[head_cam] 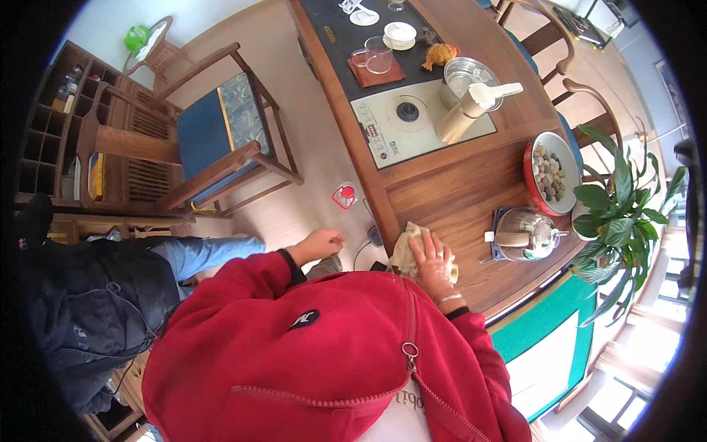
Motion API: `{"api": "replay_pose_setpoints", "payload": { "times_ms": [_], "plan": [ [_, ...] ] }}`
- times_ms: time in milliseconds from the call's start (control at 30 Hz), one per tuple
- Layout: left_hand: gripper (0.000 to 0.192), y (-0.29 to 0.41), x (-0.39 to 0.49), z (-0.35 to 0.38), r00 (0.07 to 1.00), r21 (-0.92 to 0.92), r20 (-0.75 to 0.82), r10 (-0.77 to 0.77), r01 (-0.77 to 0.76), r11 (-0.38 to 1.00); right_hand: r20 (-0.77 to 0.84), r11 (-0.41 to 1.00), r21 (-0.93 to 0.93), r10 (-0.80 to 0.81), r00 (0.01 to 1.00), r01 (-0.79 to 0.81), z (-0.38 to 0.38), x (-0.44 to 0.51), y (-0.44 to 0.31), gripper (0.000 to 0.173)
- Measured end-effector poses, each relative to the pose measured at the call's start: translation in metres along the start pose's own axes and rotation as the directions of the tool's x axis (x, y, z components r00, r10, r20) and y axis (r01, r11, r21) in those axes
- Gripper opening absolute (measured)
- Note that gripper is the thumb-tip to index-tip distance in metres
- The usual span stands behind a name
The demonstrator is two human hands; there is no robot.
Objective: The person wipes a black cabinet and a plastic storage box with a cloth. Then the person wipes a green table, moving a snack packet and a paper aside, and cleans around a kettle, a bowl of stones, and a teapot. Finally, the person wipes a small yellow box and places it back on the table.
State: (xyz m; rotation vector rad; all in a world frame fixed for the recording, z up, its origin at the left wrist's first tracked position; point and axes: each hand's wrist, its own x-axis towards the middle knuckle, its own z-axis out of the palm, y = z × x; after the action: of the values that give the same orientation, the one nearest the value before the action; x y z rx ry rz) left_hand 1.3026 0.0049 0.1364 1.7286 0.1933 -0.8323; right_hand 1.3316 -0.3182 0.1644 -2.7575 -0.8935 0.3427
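My right hand (pixel 432 265) presses flat on a crumpled beige cloth (pixel 407 251) at the near corner of the wooden table (pixel 442 193), its fingers spread over the fabric. My left hand (pixel 320 246) hangs over the floor beside the table with its fingers loosely curled, and nothing is seen in it. To the right of the cloth, a glass teapot (pixel 525 235) lies or stands on a dark folded cloth (pixel 498 221). Beyond it is a red-rimmed bowl of pebbles (pixel 527 177).
An electric tea stove (pixel 409 110) holds a glass pot (pixel 464 69) and a beige cylindrical vessel (pixel 461 116). A glass cup (pixel 379 55) stands farther back. A potted plant (pixel 613 204) is at the right, a wooden armchair (pixel 204 127) at the left, and another person (pixel 94 309) is close by.
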Motion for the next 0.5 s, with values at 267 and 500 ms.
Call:
{"api": "replay_pose_setpoints", "payload": {
  "times_ms": [267,500],
  "plan": [
    [0.028,-0.024,-0.017,0.021,0.999,-0.115,0.05,0.019,-0.013,0.993,-0.133,0.95,-0.069,0.295,0.946,-0.306,-0.035,0.116,0.069,0.087],
    [0.023,-0.041,-0.053,0.004,0.973,-0.441,-0.181,-0.146,0.052,0.896,-0.339,0.849,0.14,0.525,0.78,-0.51,-0.03,0.159,0.067,0.073]
  ]
}}
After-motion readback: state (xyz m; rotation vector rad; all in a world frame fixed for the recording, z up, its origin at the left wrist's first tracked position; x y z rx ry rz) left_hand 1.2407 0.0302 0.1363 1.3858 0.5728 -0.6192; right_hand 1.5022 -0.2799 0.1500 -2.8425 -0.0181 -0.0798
